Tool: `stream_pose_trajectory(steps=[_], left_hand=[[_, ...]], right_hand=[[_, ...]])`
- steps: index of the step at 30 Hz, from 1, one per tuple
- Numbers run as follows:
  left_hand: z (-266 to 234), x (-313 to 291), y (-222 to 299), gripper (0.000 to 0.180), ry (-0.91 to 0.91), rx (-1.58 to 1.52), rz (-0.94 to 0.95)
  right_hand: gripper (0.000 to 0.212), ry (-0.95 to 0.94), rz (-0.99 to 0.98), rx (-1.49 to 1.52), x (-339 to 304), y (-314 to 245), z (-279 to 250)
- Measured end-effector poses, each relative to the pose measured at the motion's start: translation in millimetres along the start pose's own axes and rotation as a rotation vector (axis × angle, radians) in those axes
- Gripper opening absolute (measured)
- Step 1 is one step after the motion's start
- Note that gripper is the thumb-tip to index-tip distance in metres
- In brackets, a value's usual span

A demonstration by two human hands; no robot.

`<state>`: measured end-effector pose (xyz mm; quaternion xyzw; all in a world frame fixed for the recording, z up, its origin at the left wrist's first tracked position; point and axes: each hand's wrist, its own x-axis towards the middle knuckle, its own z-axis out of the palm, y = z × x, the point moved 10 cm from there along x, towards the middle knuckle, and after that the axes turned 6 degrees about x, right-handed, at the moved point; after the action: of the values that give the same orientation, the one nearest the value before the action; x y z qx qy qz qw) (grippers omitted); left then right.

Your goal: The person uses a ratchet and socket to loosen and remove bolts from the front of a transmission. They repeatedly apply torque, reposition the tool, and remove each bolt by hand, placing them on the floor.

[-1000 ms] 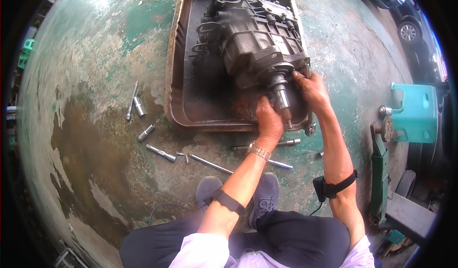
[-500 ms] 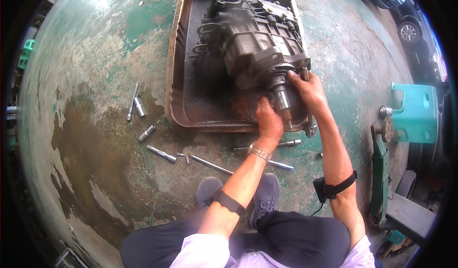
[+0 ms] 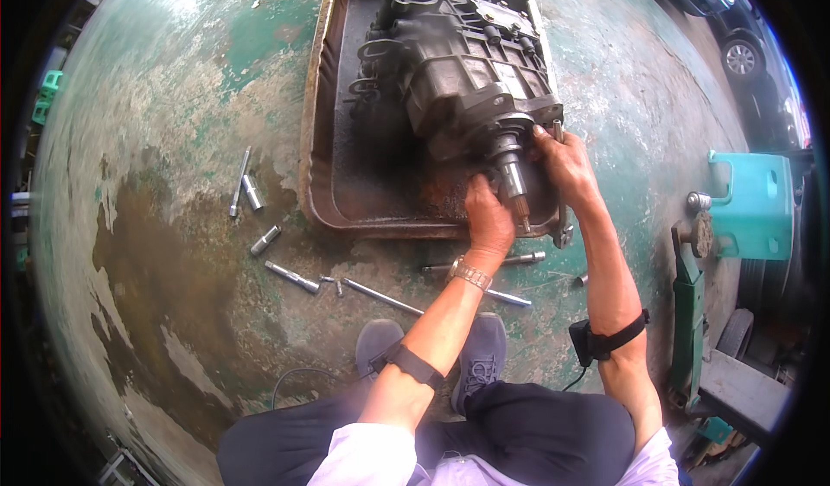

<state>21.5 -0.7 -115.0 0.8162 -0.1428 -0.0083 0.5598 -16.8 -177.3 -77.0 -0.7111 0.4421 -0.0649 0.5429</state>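
A grey metal gearbox [image 3: 458, 75] lies in a dark, rusty drip pan [image 3: 322, 140], its splined input shaft [image 3: 514, 179] pointing toward me. My left hand [image 3: 488, 218] is just left of the shaft, fingers curled beside it around a small dark piece I cannot make out; the fingertips are partly hidden. To the right of the shaft is my right hand [image 3: 566, 170], its thumb raised toward the shaft's collar. Its fingers curl around a slim metal wrench [image 3: 564, 231], which sticks out above and below the hand along the pan's right edge.
Several sockets and extension bars lie on the worn green floor, among them a socket [image 3: 266, 240], a long bar [image 3: 380, 297] and a dark-handled tool [image 3: 510, 261]. A teal plastic stool [image 3: 754, 205] and a green floor jack [image 3: 688, 313] stand at right. Cars are parked beyond.
My right hand has shifted slightly right, its thumb moving away from the shaft's collar. The wrench's upper end has moved a little with it. My left hand and the gearbox look unchanged.
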Motion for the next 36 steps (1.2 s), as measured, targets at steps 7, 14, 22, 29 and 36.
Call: stream_pose_trajectory(steps=[7,14,22,29,36], left_hand=[[0,0,1,0.023,0.001,-0.007,-0.001],[-2,-1,4,0.025,0.007,0.009,0.029],[2,0,0,0.026,-0.060,-0.012,-0.029],[5,-1,1,0.028,-0.110,-0.024,-0.084],[-2,1,2,0.021,0.009,0.004,0.011]], right_hand=[[0.030,0.009,-0.086,0.005,-1,-5,4],[0.029,-0.040,0.010,-0.041,3,5,1],[0.028,-0.023,0.004,0.094,-1,6,5],[0.028,0.003,-0.026,-0.031,-1,0,2],[0.033,-0.022,0.002,-0.051,0,2,3]])
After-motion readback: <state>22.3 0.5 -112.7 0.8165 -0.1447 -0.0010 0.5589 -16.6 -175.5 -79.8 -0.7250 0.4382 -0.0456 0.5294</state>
